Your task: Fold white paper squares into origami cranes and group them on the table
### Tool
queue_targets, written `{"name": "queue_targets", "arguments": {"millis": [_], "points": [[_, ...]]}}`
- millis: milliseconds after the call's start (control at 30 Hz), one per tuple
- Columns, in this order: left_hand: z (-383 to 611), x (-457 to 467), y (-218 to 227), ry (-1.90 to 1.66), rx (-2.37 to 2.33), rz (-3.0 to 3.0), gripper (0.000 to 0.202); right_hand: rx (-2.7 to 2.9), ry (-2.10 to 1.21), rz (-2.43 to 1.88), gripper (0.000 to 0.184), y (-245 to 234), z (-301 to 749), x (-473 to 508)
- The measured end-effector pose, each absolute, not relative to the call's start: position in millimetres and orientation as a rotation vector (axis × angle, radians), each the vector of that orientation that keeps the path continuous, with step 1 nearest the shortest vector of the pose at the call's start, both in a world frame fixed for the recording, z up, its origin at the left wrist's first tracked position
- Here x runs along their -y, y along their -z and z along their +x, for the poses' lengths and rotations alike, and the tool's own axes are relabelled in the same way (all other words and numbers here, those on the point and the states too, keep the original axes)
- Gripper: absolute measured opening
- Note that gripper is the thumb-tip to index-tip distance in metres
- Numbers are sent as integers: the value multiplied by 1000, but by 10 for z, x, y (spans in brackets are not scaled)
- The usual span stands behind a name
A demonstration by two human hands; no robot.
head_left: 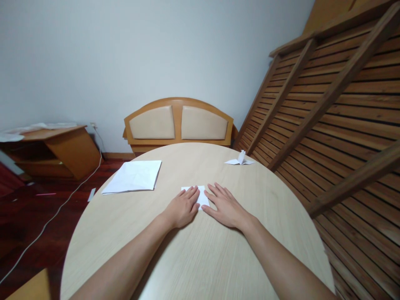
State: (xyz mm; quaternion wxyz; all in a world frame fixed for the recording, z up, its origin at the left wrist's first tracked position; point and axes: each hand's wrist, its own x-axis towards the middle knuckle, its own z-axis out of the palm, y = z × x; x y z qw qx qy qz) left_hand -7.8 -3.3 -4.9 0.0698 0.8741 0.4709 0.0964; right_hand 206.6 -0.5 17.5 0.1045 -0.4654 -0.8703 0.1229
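Observation:
A small white piece of paper (202,199), its edges straight, lies flat on the round wooden table in front of me. My left hand (184,207) rests palm down over its left part, fingers stretched out and covering much of it. On the other side, my right hand (226,206) lies with fingers spread, the fingertips at the paper's right edge. Neither hand grips anything. Whether the paper is folded underneath is hidden by the left hand.
A stack of white paper sheets (134,176) lies at the table's left. A folded white paper crane (241,159) stands at the far right of the round table (200,258). Wooden slats (353,112) lean close on the right; a headboard (178,121) stands behind.

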Motion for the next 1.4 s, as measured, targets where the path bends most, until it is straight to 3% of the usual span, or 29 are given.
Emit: {"name": "queue_targets", "arguments": {"millis": [433, 633, 767, 833, 1200, 1400], "points": [[-94, 17, 67, -304, -1490, 2601, 55, 2669, -219, -796, 12, -291, 2159, -25], [-165, 28, 85, -413, -1377, 2615, 64, 2512, -320, -773, 17, -306, 2144, -43], [-191, 41, 78, -503, -1273, 2631, 65, 2421, -345, -821, 45, -249, 2193, -107], [-193, 49, 62, -524, -1245, 2622, 62, 2429, -374, -826, 50, -216, 2218, -134], [-183, 55, 2, -564, -1170, 2556, 53, 2369, -483, -811, 17, -90, 2224, -195], [-166, 76, -45, -622, -1180, 2586, 54, 2348, -496, -792, 12, -127, 2181, -182]]}}
